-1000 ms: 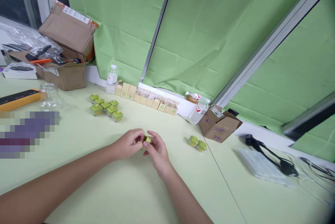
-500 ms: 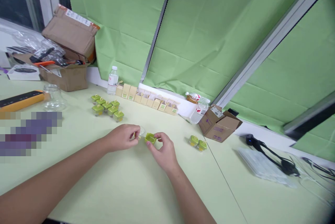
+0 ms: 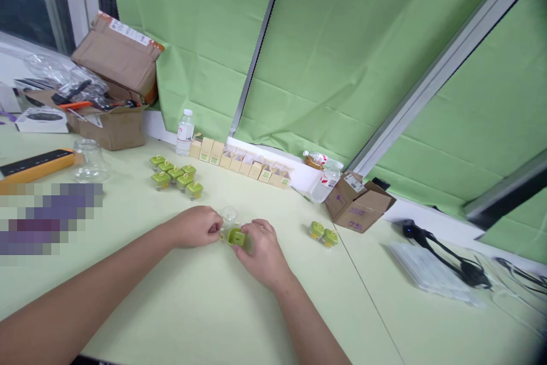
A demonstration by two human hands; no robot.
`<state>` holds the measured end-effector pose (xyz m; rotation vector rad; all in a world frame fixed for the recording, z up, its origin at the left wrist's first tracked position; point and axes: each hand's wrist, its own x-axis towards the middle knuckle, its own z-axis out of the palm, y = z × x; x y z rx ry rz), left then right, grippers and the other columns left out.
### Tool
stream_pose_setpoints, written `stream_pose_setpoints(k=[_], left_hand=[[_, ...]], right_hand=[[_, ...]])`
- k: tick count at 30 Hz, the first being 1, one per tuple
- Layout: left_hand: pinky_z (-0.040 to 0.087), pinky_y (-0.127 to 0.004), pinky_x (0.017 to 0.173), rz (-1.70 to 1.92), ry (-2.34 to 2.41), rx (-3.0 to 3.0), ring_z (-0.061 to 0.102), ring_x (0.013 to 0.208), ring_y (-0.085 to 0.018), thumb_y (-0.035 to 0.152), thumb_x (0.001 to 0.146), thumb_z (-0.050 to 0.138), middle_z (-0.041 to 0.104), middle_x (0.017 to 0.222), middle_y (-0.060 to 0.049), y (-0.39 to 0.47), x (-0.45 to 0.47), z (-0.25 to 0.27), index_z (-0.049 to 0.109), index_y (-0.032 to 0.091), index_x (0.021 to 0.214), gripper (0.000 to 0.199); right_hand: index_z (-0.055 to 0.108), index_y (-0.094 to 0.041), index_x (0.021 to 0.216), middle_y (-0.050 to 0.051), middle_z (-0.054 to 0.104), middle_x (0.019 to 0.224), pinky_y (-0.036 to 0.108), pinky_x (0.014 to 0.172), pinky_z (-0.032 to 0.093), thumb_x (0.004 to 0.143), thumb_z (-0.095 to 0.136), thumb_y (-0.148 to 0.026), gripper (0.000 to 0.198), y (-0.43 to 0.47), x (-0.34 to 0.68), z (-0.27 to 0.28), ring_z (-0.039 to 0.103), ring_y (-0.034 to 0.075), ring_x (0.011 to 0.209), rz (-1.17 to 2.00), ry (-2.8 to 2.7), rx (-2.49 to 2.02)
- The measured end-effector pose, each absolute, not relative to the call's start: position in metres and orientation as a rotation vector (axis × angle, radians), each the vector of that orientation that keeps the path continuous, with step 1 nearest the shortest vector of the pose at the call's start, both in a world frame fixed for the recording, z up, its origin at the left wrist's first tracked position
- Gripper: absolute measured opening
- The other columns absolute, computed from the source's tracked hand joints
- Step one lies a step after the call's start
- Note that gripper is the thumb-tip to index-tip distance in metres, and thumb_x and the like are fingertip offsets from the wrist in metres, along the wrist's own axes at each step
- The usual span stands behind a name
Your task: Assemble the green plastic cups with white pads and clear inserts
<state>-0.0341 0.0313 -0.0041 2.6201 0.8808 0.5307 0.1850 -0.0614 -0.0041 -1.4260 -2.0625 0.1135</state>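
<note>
My right hand (image 3: 262, 248) grips a small green lid (image 3: 236, 237), its hollow side turned up so that I see into it. My left hand (image 3: 203, 226) is closed in a pinch left of the lid, and a small pale yellow piece (image 3: 221, 236) shows at its fingertips. Just behind the hands stands a small clear plastic cup (image 3: 229, 216) on the table, apart from the lid. Several clear cups with green lids and yellow loops (image 3: 175, 173) form a group at the back left. Two more lidded cups (image 3: 323, 233) sit to the right.
A row of small cream boxes (image 3: 239, 161) runs along the back edge, with a water bottle (image 3: 185, 132) at its left end. A glass jar (image 3: 89, 163) and an orange power strip (image 3: 36, 165) lie left. Rightward are a cardboard box (image 3: 356, 202), plastic bags (image 3: 427, 271) and a black headset (image 3: 448, 254).
My right hand has moved the green lid slightly left and toward me, close to my left fingertips. The clear cup behind shows more fully.
</note>
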Motion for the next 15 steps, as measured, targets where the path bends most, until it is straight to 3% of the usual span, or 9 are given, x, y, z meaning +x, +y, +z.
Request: stream_pose_setpoints(k=[9,15], left_hand=[[0.019,-0.029,0.054,0.597,0.912,2.644,0.041,0.052,-0.015,0.020,0.078,0.051,0.049,0.054,0.000,0.0369,-0.0360,-0.0075,0.047,0.020,0.057,0.021],[0.020,-0.029,0.054,0.602,0.897,2.619,0.044,0.053,-0.015,0.020,0.080,0.051,0.052,0.056,0.000,0.0374,-0.0354,-0.0090,0.050,0.020,0.059,0.021]], right_hand=[[0.062,-0.023,0.108,0.005,0.067,0.103,0.041,0.095,0.042,0.076,0.070,-0.021,0.033,-0.0617,0.1838,-0.0006,0.055,0.026,0.106,0.097,-2.091,-1.391],[0.066,-0.024,0.107,0.009,0.062,0.119,0.046,0.101,0.042,0.074,0.074,-0.023,0.034,-0.0620,0.1838,-0.0020,0.051,0.028,0.118,0.084,-2.114,-1.376]])
